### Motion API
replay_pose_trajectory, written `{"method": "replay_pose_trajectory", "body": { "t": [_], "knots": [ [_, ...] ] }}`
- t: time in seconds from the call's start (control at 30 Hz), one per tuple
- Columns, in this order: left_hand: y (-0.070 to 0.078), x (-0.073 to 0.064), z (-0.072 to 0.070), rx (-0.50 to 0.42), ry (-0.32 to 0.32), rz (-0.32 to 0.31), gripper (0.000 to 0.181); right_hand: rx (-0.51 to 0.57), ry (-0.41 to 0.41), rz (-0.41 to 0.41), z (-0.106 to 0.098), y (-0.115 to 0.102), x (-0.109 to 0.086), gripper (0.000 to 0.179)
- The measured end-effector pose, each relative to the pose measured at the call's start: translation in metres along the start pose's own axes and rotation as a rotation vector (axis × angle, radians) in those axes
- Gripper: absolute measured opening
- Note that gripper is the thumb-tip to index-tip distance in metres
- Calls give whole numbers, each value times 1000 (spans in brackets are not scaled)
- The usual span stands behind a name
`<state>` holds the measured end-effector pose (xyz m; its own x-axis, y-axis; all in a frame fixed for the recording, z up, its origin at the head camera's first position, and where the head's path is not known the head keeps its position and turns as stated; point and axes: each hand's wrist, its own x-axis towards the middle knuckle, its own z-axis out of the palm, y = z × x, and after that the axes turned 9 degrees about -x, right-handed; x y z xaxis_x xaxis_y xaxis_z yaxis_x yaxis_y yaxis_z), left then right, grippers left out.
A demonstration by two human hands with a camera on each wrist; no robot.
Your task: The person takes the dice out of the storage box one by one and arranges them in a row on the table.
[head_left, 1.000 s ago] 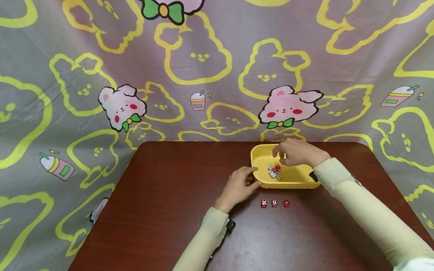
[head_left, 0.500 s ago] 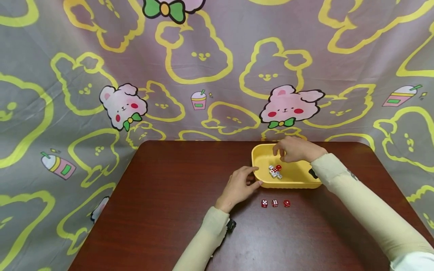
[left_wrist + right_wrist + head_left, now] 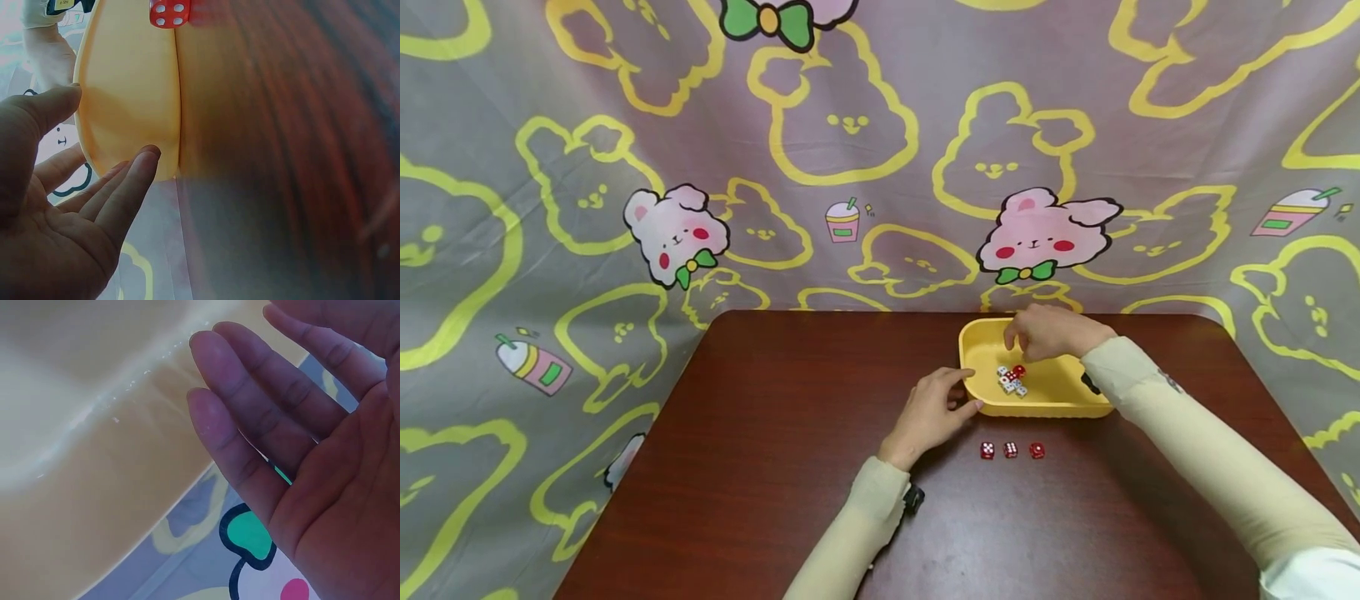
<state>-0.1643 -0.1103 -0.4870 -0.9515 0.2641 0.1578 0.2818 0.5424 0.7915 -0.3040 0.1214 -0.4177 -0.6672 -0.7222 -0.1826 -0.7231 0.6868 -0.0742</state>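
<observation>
A yellow plastic tray (image 3: pixel 1067 408) stands on the right side of the table in the head view. Several white and red dice (image 3: pixel 1011 381) lie clustered on its floor. Three red dice (image 3: pixel 1011 450) sit in a row in front of it. My left hand (image 3: pixel 928 408) touches the tray's left end, its spread fingertips at the rim and outer wall; the left wrist view shows this too, with a red die (image 3: pixel 169 14) beyond. Over the tray's far side hangs my right hand (image 3: pixel 1052 332), fingers pointing down. In the right wrist view its loosely bent fingers (image 3: pixel 219 369) hold nothing.
The dark reddish-brown table (image 3: pixel 790 433) spreads to the left and front. Right behind its far edge hangs a patterned cloth (image 3: pixel 880 150), which also closes in both sides.
The right wrist has shifted slightly to the left over the tray. The left hand stays at the tray's end. The head view has drifted a little.
</observation>
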Motion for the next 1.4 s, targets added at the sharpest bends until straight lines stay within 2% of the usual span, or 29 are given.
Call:
{"method": "replay_pose_trajectory", "body": {
  "t": [0.27,0.47,0.97,1.4],
  "knots": [
    [-1,0,0,10,7,2,51,18,-63,16,3,-2,5,25],
    [0,0,0,2,3,5,51,-12,-114,28,8,-4,9,25],
    [1,0,-1,7,-1,-7,51,-24,-141,-1,20,-3,16,19],
    [2,0,-1,5,1,-12,51,7,-155,-2,27,-2,15,17]
  ]
}}
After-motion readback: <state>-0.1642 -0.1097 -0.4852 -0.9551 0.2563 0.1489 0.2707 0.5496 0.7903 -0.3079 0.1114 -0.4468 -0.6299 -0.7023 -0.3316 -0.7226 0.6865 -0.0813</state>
